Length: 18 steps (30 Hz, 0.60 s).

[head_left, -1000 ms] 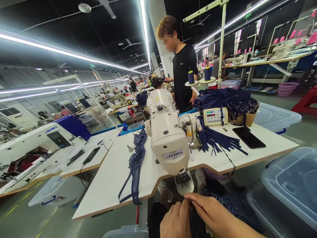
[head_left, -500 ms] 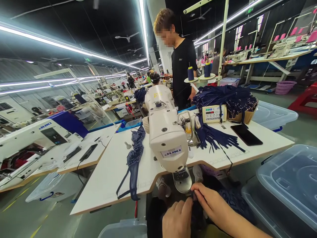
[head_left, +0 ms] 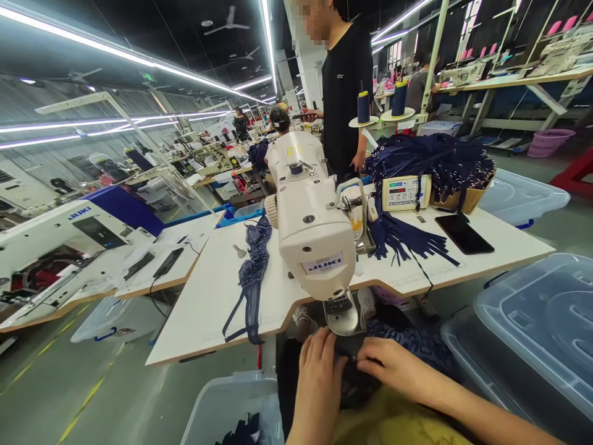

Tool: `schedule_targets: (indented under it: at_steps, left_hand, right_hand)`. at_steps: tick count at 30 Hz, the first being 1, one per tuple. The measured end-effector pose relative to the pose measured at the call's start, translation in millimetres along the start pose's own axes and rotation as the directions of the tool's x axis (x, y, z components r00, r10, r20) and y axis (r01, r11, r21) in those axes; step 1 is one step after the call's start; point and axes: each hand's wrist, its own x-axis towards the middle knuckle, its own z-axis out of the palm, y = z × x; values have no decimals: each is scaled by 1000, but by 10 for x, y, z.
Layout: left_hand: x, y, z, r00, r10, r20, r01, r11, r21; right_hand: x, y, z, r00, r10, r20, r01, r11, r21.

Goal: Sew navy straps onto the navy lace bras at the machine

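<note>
Below the white sewing machine [head_left: 311, 228], dark navy lace fabric [head_left: 359, 386] is pinched in the lap by the left hand [head_left: 319, 371] and right hand [head_left: 393, 366], fingers closed on it, just beneath the presser plate [head_left: 341, 315].

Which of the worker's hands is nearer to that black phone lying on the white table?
The right hand. It lies on the dark fabric below the sewing machine, on the phone's side. The left hand lies beside it, farther from the phone.

the dark fabric [head_left: 356, 386] lies mostly hidden beneath both hands, fingers' grip unclear.
</note>
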Motion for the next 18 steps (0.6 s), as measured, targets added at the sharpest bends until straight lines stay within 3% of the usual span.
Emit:
schedule_targets:
  at_steps: [1, 3, 5, 7, 10, 15, 18]
  left_hand:
    - [-2, -35, 6, 999, -40, -29, 39, 998, -57]
    - [-17, -73, 26, 992, -119, 42, 126, 961, -248]
    - [-38, -64, 60, 971, -138, 196, 216, 859, -465]
    - [-49, -30, 94, 945, -130, 301, 294, 743, -602]
    - [-24, 18, 97, 924, -171, 342, 363, 674, -644]
    - [50, 92, -17, 923, -190, 334, 369, 684, -630]
    - [66, 173, -59, 937, -143, 319, 322, 712, -624]
  right_hand:
    - [16, 0, -10, 995, 100, 18, -101, 983, 154]
    - [46, -3, -4, 966, 252, 54, -250, 863, 440]
    - [68, -13, 42, 944, 324, 68, -289, 709, 643]
    - [79, -33, 99, 939, 338, 56, -269, 626, 732]
    - [80, -67, 139, 951, 310, -7, -212, 667, 715]
    - [46, -51, 93, 976, 193, -106, -116, 861, 496]
    - [27, -13, 88, 995, 80, -58, -52, 925, 377]
